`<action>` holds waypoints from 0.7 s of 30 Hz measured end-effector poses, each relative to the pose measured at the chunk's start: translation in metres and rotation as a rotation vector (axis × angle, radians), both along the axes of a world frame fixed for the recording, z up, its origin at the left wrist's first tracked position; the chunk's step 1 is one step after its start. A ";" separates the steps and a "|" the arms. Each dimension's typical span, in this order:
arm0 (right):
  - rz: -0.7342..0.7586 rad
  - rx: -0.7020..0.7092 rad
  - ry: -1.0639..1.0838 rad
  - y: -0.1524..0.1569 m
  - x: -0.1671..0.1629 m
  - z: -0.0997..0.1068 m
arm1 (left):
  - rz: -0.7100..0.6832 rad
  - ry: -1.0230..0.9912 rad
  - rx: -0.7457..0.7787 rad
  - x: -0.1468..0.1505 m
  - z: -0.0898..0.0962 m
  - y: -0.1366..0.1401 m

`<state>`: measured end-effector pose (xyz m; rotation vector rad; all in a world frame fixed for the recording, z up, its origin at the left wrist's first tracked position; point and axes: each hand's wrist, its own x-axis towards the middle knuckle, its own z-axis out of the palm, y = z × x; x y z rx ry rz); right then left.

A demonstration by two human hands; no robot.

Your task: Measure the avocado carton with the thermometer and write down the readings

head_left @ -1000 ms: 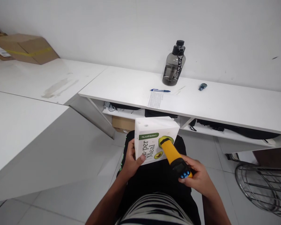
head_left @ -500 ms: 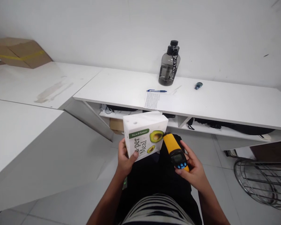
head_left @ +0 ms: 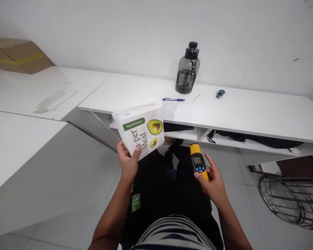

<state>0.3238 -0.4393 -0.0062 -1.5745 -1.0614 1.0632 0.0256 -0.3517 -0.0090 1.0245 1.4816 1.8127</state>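
The left hand (head_left: 128,165) grips a white box (head_left: 141,131); at the box's 4 o'clock, the right hand (head_left: 214,184) grips a yellow gadget (head_left: 198,162).

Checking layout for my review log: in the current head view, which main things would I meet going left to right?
Carton → white box in the left hand → yellow device in the right hand → small dark object → wire frame.

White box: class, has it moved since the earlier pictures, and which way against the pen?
Yes: the white box has moved left and up in view, from directly below the pen to its lower left.
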 end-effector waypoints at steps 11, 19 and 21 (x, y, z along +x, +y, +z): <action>-0.015 -0.054 0.001 0.001 0.004 -0.004 | 0.092 0.078 0.182 -0.006 0.029 0.082; -0.038 -0.084 0.009 0.005 0.005 -0.010 | 0.090 0.084 0.185 0.003 0.044 0.173; -0.068 -0.076 0.001 0.006 0.006 -0.013 | 0.080 0.117 0.179 0.006 0.044 0.197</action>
